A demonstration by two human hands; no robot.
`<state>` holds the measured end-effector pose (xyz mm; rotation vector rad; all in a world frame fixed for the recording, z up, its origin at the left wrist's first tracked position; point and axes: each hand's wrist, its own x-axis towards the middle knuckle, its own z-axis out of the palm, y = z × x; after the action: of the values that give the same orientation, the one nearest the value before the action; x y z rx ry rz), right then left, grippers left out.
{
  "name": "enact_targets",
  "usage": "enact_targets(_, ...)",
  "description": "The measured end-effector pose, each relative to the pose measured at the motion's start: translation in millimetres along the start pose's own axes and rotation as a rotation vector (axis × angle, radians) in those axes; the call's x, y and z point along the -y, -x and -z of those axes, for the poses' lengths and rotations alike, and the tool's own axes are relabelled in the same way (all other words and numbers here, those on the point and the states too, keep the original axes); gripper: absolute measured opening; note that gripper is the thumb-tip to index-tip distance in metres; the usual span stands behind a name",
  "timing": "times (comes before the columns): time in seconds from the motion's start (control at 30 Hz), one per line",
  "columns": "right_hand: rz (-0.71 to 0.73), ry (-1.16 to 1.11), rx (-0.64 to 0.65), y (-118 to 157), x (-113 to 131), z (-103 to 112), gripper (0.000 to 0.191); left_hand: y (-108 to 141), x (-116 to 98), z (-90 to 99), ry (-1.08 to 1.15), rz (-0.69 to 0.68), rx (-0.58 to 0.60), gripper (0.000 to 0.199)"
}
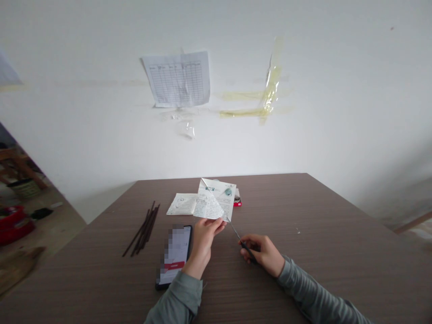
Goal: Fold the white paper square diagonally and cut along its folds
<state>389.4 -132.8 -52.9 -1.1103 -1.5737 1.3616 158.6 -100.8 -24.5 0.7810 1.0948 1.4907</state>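
My left hand (204, 238) pinches the lower edge of a square sheet of printed paper (215, 200), held up above the table. A diagonal crease runs across the sheet from its upper left corner to its lower right. In my right hand (263, 252) is a pair of scissors (238, 235), the fingers closed around the dark handles. The thin metal blades point up and left, and their tip meets the paper's lower right corner. Whether the blades are apart is too small to make out.
On the brown table (303, 211) lie several dark thin sticks (143, 230), a phone (175, 256) with a lit screen, and another printed paper (182, 204). A small red-edged box (238, 198) shows partly behind the held sheet. The wall (320, 112) stands behind the table's far edge.
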Motion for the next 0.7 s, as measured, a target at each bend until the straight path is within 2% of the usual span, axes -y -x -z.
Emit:
enact_targets(0.47,0.015,0.001,-0.009,1.7,1.7,-1.6,0.061,3.0,-4.2,-3.9,-0.004,0.02,-0.011,0.036)
enact_targets(0.7,-0.004,-0.028,-0.042,0.1,4.5,-3.9,0.065,7.3,-8.6,-10.7,-0.001,0.069,-0.025,0.029)
